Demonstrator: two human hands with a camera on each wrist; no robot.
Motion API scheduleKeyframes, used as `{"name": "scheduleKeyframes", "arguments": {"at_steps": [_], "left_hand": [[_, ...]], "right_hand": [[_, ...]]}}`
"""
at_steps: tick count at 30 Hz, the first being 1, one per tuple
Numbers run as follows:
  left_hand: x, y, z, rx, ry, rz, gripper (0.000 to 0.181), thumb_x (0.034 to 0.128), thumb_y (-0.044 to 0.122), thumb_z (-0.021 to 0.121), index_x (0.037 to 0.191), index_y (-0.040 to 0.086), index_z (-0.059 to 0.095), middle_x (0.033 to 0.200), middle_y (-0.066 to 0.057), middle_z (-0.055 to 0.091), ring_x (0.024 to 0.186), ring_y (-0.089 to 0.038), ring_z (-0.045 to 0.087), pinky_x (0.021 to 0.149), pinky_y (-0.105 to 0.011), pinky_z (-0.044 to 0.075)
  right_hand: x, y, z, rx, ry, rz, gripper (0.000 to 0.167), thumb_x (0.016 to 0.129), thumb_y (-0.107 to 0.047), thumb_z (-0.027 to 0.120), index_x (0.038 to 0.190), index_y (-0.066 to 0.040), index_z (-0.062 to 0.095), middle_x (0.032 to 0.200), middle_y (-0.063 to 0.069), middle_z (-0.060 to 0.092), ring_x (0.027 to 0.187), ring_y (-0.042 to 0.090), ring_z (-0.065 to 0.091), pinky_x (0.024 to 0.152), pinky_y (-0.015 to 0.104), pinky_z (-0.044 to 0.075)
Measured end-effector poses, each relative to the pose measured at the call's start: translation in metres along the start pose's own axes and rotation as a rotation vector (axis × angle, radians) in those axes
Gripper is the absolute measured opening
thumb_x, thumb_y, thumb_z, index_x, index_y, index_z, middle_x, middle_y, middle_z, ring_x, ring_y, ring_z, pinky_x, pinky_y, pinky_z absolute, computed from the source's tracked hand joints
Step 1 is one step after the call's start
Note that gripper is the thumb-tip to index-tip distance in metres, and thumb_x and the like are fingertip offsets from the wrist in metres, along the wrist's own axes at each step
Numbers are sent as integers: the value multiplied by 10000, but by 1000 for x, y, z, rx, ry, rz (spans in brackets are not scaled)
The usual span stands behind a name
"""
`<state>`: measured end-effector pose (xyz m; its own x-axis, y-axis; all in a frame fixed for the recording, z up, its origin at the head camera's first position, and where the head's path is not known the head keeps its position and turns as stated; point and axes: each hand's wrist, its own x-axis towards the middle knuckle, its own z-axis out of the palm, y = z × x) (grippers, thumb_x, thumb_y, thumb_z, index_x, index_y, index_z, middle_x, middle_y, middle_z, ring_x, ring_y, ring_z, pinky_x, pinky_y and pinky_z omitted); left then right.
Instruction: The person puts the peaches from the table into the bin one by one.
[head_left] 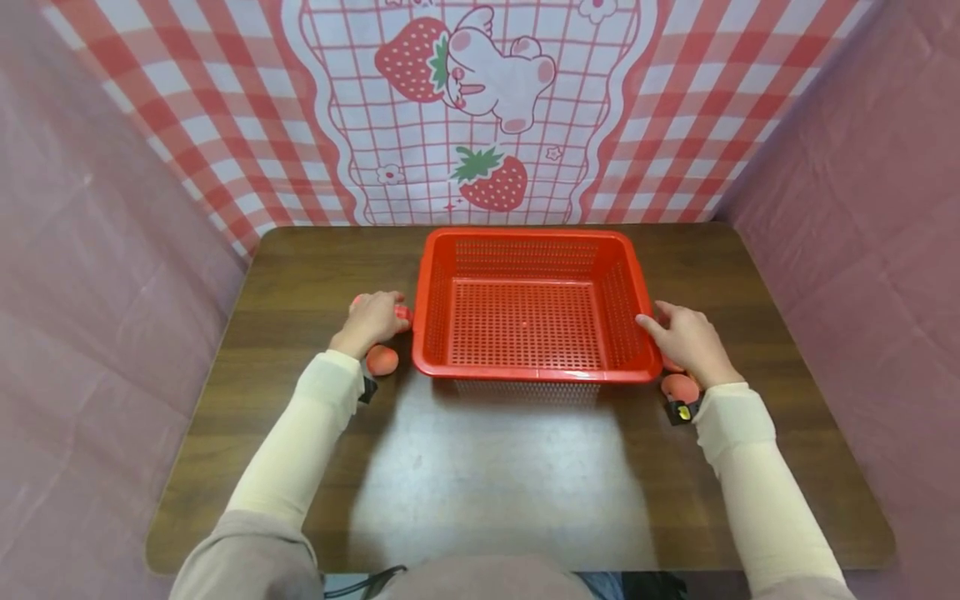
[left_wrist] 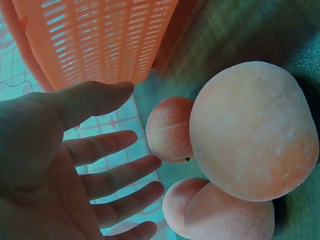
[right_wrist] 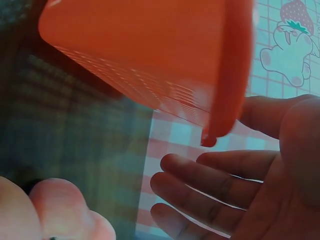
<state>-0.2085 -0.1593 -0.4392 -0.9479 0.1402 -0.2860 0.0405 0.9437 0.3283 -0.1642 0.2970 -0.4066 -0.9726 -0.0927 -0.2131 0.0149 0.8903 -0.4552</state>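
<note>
A red plastic basket (head_left: 525,372) with perforated sides stands at the middle of the table, its visible floor bare. My left hand (head_left: 370,321) hovers over several peaches on its left. In the left wrist view, the left fingers are spread and nearly straight beside a large pale peach (left_wrist: 252,130), a redder one (left_wrist: 171,130) and a paler peach (left_wrist: 230,212). My right hand (head_left: 692,340) is at the basket's right rim, thumb near the rim, other fingers loosely extended outside; firm contact cannot be told. Peaches (right_wrist: 59,207) lie below that hand, partly hidden.
The brown wooden table (head_left: 487,475) has rounded corners. A checked strawberry-print cloth (head_left: 487,108) hangs behind it, with pink cloth (head_left: 847,208) on both sides. A black wrist camera (head_left: 681,412) sits under the right cuff.
</note>
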Motion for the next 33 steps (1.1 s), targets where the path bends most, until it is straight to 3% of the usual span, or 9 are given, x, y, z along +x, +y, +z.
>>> {"name": "scheduleKeyframes", "arguments": {"at_steps": [6,14,21,33], "left_hand": [[1,-4,2,2,17,4,513,860,233,654,1336,62,565,1316,-189,609,1209,-407,552,1022,-537,389],[3,-9,10,-28,43,28,255,874,144,548,1099,61,635,1037,-161,669,989,-333,601,911,-437,473],[4,-8,13,-40,53,17,228,841,102,576,1056,72,648,950,-129,663,887,-278,587,860,-389,480],[1,-8,15,-49,67,11,195,832,117,592,1010,59,647,894,-122,652,839,-279,582,849,-391,475]], "right_hand": [[0,4,9,17,62,-25,626,1007,-408,472,1387,89,460,1158,309,643,978,399,624,969,594,439],[-2,6,15,10,117,-20,573,1009,-371,482,1341,95,506,1162,321,635,999,428,605,977,600,434],[-4,7,20,26,118,16,585,1022,-380,449,1343,108,493,1037,280,677,850,348,617,909,572,479],[-5,5,26,-12,147,39,604,1030,-401,413,1393,79,456,1226,335,597,1081,455,568,1027,604,389]]}}
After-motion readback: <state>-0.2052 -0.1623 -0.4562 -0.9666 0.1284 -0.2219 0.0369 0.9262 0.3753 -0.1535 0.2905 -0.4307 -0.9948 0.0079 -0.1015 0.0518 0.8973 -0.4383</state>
